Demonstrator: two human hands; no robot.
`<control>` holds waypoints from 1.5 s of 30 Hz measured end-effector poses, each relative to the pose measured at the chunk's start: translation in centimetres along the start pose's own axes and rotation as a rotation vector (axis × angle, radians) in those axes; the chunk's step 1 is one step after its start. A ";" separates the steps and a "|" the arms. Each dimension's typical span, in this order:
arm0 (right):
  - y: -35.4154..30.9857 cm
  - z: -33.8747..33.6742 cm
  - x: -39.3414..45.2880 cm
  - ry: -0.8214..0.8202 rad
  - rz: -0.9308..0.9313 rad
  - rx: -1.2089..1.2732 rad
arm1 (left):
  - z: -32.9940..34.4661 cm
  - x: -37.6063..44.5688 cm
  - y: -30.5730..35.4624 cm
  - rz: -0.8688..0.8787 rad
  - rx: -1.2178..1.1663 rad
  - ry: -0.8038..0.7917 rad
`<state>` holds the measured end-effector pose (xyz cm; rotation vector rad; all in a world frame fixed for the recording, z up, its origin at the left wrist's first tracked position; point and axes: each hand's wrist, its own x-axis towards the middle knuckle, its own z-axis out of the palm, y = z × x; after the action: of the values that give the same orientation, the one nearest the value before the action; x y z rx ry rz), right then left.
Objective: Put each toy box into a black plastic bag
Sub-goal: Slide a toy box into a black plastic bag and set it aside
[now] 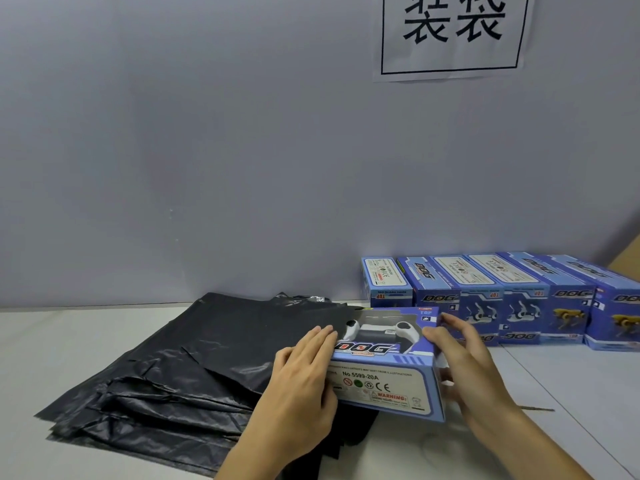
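Blue toy box held between left hand, right hand, fingers straight; long axis crosswise; black bags directly left.

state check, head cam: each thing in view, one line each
toy box: off the row, held between both hands over the bags' edge, closed, not bagged
left hand: fingers straight, flat on the box's left end
right hand: fingers straight, against the box's right end
black plastic bags: flat pile on the table, none opened
row of toy boxes: closed, lined up by the wall, unbagged
paper sign: stuck on the wall
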<state>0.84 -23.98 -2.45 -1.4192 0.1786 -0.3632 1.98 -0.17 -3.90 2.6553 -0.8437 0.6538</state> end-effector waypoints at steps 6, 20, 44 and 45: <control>0.9 0.9 -0.3 0.071 -0.059 0.048 | -0.1 0.1 0.3 -0.012 -0.029 0.020; 1.9 1.5 -1.0 -0.057 -0.048 0.028 | -0.9 -0.1 1.4 0.027 -0.164 0.017; 2.8 1.3 0.1 0.091 0.007 0.148 | -0.9 0.4 -1.6 0.075 0.071 -0.043; 2.7 1.4 0.1 0.087 0.010 0.153 | -0.8 0.5 -1.6 0.056 0.095 0.003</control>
<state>1.73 -22.43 -4.90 -1.2522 0.2238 -0.4223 3.08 1.17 -3.14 2.7229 -0.9112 0.7290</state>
